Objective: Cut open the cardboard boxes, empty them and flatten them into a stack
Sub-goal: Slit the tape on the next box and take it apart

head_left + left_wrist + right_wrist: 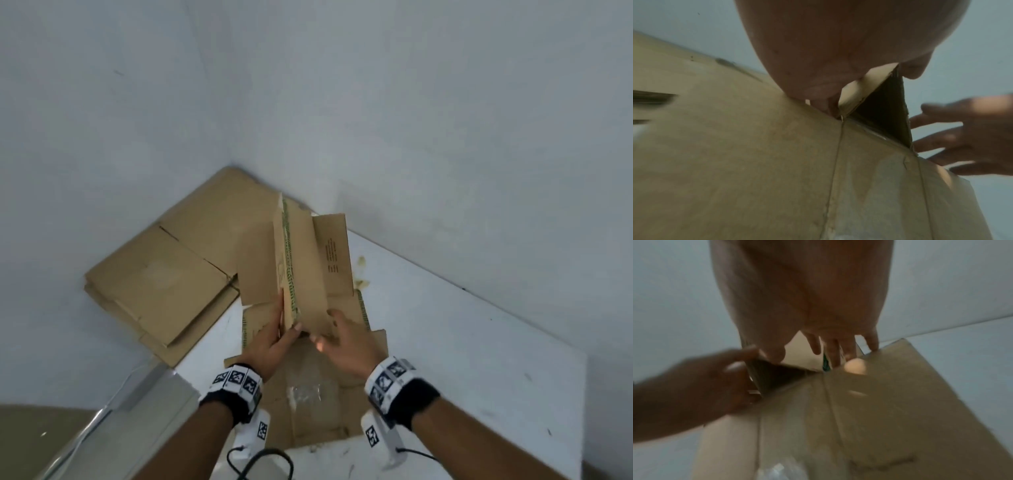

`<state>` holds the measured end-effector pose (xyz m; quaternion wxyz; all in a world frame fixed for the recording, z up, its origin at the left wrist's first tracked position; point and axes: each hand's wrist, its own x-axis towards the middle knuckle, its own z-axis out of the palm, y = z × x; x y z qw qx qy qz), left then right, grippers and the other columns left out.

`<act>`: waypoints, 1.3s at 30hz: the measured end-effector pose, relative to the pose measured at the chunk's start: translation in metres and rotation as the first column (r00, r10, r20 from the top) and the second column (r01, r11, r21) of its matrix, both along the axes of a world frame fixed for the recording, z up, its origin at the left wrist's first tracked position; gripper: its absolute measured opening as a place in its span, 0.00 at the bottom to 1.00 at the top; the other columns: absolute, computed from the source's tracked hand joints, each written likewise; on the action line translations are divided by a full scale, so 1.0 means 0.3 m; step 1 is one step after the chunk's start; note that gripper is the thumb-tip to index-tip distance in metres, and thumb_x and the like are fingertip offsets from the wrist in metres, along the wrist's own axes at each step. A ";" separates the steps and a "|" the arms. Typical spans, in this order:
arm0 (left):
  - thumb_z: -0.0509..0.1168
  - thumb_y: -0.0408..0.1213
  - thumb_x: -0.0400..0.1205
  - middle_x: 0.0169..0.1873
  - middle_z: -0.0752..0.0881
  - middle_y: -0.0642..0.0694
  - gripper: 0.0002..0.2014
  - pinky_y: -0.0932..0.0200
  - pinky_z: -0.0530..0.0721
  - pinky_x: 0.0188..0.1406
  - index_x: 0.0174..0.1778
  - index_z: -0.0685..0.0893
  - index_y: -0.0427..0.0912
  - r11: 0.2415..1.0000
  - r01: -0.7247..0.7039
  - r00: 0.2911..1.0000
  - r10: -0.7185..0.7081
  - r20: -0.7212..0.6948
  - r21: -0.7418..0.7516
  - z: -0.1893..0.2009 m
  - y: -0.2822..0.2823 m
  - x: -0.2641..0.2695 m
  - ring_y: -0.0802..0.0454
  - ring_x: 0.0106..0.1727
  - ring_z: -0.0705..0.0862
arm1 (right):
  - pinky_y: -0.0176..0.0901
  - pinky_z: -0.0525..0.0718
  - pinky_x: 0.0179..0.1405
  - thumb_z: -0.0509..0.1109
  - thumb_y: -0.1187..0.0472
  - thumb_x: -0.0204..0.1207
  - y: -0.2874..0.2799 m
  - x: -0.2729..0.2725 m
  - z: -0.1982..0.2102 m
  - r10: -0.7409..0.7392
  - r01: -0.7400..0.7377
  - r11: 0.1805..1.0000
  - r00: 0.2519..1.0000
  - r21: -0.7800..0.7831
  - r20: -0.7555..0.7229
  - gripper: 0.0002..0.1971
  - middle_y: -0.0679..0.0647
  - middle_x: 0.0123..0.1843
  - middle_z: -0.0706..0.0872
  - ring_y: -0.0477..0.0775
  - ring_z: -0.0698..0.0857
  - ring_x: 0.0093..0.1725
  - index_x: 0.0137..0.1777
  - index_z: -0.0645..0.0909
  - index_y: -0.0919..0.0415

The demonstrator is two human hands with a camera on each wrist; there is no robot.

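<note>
Flattened stack behind held box, left hand gripping, right fingers relaxed against it.

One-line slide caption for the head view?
Both hands collapse a brown cardboard box beside flattened brown cardboard stack.

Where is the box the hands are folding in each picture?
Head: the box stands mid-frame, between the left hand and right hand.
Left wrist: it fills the lower left, under the palm.
Right wrist: it fills the lower right.
Shared landmark: the dark triangular gap between its panels.
</note>
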<state>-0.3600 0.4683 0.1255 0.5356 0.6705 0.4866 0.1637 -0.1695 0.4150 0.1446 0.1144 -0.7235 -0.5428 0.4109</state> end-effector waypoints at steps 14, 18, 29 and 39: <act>0.69 0.51 0.82 0.75 0.69 0.29 0.34 0.35 0.70 0.72 0.79 0.67 0.36 0.738 -0.672 0.577 0.471 -0.667 -0.061 -0.320 0.000 -0.116 0.27 0.74 0.69 | 0.70 0.68 0.78 0.75 0.44 0.76 -0.049 0.113 -0.357 -0.530 0.544 0.838 0.827 -0.031 0.186 0.45 0.59 0.86 0.63 0.68 0.65 0.81 0.86 0.56 0.56; 0.78 0.51 0.76 0.75 0.73 0.32 0.42 0.39 0.78 0.68 0.81 0.66 0.36 0.734 -0.647 0.672 0.420 -0.610 -0.207 -0.389 0.013 -0.128 0.28 0.73 0.76 | 0.70 0.70 0.76 0.75 0.43 0.77 -0.019 0.111 -0.420 -0.503 0.552 0.804 0.830 -0.222 0.242 0.52 0.63 0.86 0.58 0.72 0.64 0.80 0.89 0.41 0.50; 0.65 0.32 0.84 0.40 0.81 0.45 0.09 0.50 0.76 0.37 0.56 0.73 0.38 0.944 -0.307 0.852 0.330 -0.406 0.122 -0.130 0.039 -0.105 0.39 0.42 0.82 | 0.46 0.77 0.66 0.74 0.58 0.79 0.028 0.163 -0.383 -0.696 0.659 0.718 0.679 -0.226 -0.232 0.26 0.52 0.67 0.82 0.58 0.81 0.65 0.76 0.73 0.54; 0.72 0.39 0.80 0.63 0.84 0.37 0.30 0.42 0.80 0.58 0.78 0.71 0.39 0.890 -0.226 0.769 0.412 -0.488 0.396 0.192 0.567 -0.511 0.36 0.58 0.83 | 0.37 0.86 0.45 0.66 0.63 0.85 0.348 -0.292 -0.194 -0.566 0.587 0.790 0.583 -0.180 -0.583 0.14 0.50 0.59 0.85 0.49 0.85 0.54 0.68 0.73 0.53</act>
